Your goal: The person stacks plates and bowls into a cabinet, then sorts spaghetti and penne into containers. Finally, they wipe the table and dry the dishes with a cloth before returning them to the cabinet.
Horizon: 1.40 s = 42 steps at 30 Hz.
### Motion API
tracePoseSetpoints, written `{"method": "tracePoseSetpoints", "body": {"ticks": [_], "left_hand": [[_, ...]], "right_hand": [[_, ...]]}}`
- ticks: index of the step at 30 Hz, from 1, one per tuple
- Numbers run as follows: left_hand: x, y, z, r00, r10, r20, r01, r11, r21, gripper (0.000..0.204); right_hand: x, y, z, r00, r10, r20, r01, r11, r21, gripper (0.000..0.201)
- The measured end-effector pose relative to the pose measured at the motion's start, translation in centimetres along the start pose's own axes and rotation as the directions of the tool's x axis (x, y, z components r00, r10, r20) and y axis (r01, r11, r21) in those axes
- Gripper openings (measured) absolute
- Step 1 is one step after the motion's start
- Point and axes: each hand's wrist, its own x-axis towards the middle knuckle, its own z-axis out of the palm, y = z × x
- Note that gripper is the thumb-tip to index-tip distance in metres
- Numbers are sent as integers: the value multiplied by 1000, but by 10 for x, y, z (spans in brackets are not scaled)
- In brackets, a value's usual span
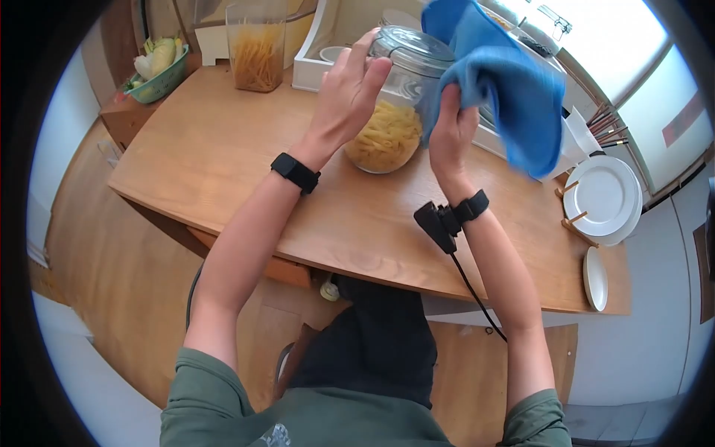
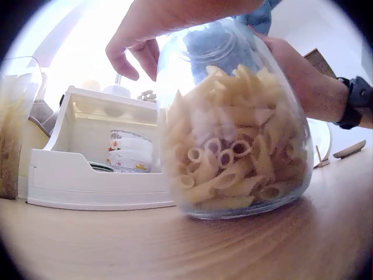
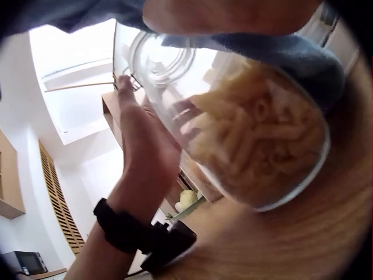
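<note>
The left hand [image 1: 350,93] was open, its fingers loosely bent against the upper side of a glass jar [image 1: 383,145]. The right hand [image 1: 454,141] gripped a blue cloth [image 1: 521,97], which hung in folds beside the jar's glass lid [image 1: 413,48] and hid part of what lay behind. The jar, holding pasta tubes, stood upright between the 2 hands, towards the far edge of the wooden table [image 1: 350,216].

Just behind the jar, a white shelf unit [image 2: 99,189] blocked the far side; stacked bowls [image 2: 129,154] sat inside. To its left, near the far edge, stood a clear container [image 1: 257,63] of spaghetti. Past the table's left edge was a green basket [image 1: 156,88] of vegetables.

Towards the right edge, 2 white plates [image 1: 603,197] leaned upright in a wooden rack [image 1: 575,222], near some chopsticks [image 1: 609,128]. A white dish [image 1: 594,279] lay by the near right corner.
</note>
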Motion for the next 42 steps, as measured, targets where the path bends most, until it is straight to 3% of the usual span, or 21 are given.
{"method": "tracePoseSetpoints", "body": {"ticks": [3, 4, 6, 9, 10, 11, 13, 20, 21, 22, 23, 24, 25, 26, 28, 31, 32, 33, 37, 39, 42], "left_hand": [[3, 3, -6, 991, 123, -59, -116, 988, 102, 67], [1, 6, -11, 996, 75, -52, -71, 994, 81, 67], [4, 1, -18, 999, 18, -31, -17, 1000, 17, 69], [11, -8, -17, 976, 200, -89, -196, 979, 51, 70], [10, -7, -15, 990, 132, -56, -137, 986, -96, 69], [10, -4, -14, 990, 136, -20, -137, 986, -93, 69], [9, 1, -13, 992, 117, 40, -101, 952, -289, 75], [8, 18, -6, 964, 265, -23, -266, 958, -103, 56], [8, 22, 0, 962, 260, -86, -270, 954, -128, 54], [9, 24, 2, 943, 316, -105, -325, 942, -79, 50], [9, 25, 6, 944, 317, -94, -325, 942, -88, 50], [10, 25, 8, 931, 354, -92, -360, 931, -62, 49], [10, 26, 10, 916, 390, -90, -394, 918, -32, 47], [9, 29, 9, 916, 393, -85, -397, 917, -34, 47], [8, 37, 1, 909, 416, -32, -387, 868, 313, 41], [13, 32, -7, 833, 553, 23, -510, 749, 424, 36], [13, 33, -10, 827, 562, 29, -519, 742, 424, 36], [13, 35, -12, 822, 566, 66, -518, 695, 499, 34], [6, 53, -14, 860, 499, 112, -409, 540, 735, 26], [5, 60, -9, 861, 498, 103, -375, 487, 789, 26], [8, 67, 1, 871, 476, 123, -311, 339, 888, 31]], "right_hand": [[-21, 30, -8, 992, 125, 25, -127, 990, 57, 32], [-28, 45, -16, 974, 182, 138, -194, 978, 81, 33], [-30, 54, -27, 885, 302, 353, -356, 929, 97, 36], [-26, 51, -35, 804, 323, 500, -384, 923, 20, 39], [-23, 52, -38, 729, 396, 558, -460, 888, -30, 41], [-19, 50, -39, 738, 407, 538, -476, 879, -11, 41], [-14, 42, -41, 888, 249, 386, -240, 968, -74, 41], [6, -18, -25, 999, 4, -48, -3, 1000, 24, 37], [20, -33, 5, 897, -100, -430, 72, 994, -79, 34], [25, -40, 18, 650, -222, -727, 103, 973, -205, 36], [15, -32, 7, 643, -222, -733, 94, 973, -212, 36], [-2, -18, -8, 842, -321, -434, 257, 945, -200, 39], [-16, -9, -17, 908, -411, -78, 400, 908, -125, 43], [-24, -6, -20, 950, -298, 91, 301, 953, -30, 62], [-25, 2, -20, 966, -242, 94, 237, 970, 54, 60], [-34, 22, -21, 984, -74, 165, 53, 990, 130, 60], [-39, 39, -20, 922, 150, 356, -191, 978, 84, 59], [-39, 48, -21, 777, 353, 520, -410, 912, -7, 58], [-33, 54, -24, 714, 352, 606, -430, 903, -18, 56], [-38, 30, -20, 900, 317, 298, -378, 909, 174, 53], [-32, 1, -20, 977, 56, 204, -105, 966, 238, 58]]}}
